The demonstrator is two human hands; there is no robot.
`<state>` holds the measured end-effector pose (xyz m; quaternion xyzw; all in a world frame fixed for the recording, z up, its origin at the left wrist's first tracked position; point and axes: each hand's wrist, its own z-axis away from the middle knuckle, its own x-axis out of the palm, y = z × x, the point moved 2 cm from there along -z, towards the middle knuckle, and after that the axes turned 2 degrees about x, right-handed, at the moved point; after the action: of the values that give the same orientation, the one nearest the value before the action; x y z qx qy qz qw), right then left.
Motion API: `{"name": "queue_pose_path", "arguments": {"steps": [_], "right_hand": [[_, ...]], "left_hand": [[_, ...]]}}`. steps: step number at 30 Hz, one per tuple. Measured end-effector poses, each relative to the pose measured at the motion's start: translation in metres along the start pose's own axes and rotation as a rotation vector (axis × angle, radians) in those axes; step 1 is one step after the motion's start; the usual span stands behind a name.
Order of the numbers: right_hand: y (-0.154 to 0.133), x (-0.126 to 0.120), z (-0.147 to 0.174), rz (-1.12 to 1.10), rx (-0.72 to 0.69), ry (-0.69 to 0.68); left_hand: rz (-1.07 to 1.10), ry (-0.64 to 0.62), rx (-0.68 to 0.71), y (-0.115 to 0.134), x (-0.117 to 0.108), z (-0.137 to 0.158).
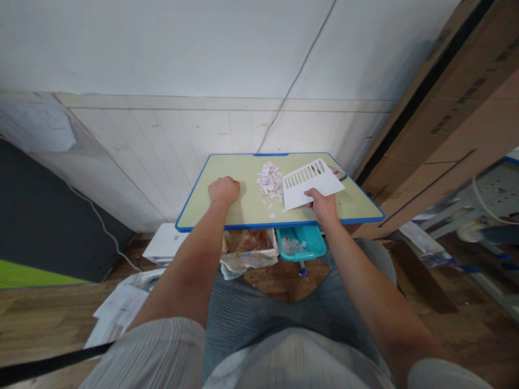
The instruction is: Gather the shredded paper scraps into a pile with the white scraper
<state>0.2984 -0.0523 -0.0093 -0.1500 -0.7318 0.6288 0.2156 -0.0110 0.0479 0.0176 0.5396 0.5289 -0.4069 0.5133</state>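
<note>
A white sheet of card [313, 185] with a row of cut-out slots along its far edge is gripped near its close edge by my right hand [323, 208], thumb on top. The sheet is tilted above the right part of the pale yellow table [243, 216]. Just left of it lies a heap of small white and pinkish paper scraps [270, 180], with a few loose bits nearer me. On the table's left part rests my left hand [224, 190], closed in a fist; its inside is hidden. Something partly covered and blurred [339, 174] lies beyond the sheet's right edge.
Below the table's front edge are a turquoise basket [320, 247] with white pieces inside and a lined box [273, 246] with brownish contents. A white box [164, 243] stands at lower left. Tall cardboard [438, 124] leans at right; a cable [298, 75] runs down the wall.
</note>
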Motion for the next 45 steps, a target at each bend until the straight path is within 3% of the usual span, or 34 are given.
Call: {"name": "queue_pose_path", "arguments": {"steps": [14, 23, 27, 34, 45], "right_hand": [[-0.007, 0.000, 0.001, -0.010, 0.051, -0.096], [-0.016, 0.005, 0.018, 0.101, 0.034, -0.381], [-0.015, 0.004, 0.016, 0.082, 0.044, -0.334], [-0.008, 0.001, 0.006, -0.026, 0.060, -0.135], [-0.003, 0.001, -0.001, -0.111, 0.075, -0.109]], "left_hand": [[-0.014, -0.010, 0.000, 0.001, -0.002, 0.002], [-0.010, -0.017, 0.002, 0.002, -0.004, 0.004], [-0.007, -0.015, 0.003, 0.002, -0.005, 0.004], [0.002, -0.022, 0.005, 0.002, -0.005, 0.003], [-0.014, -0.003, 0.005, 0.001, -0.001, 0.002]]}}
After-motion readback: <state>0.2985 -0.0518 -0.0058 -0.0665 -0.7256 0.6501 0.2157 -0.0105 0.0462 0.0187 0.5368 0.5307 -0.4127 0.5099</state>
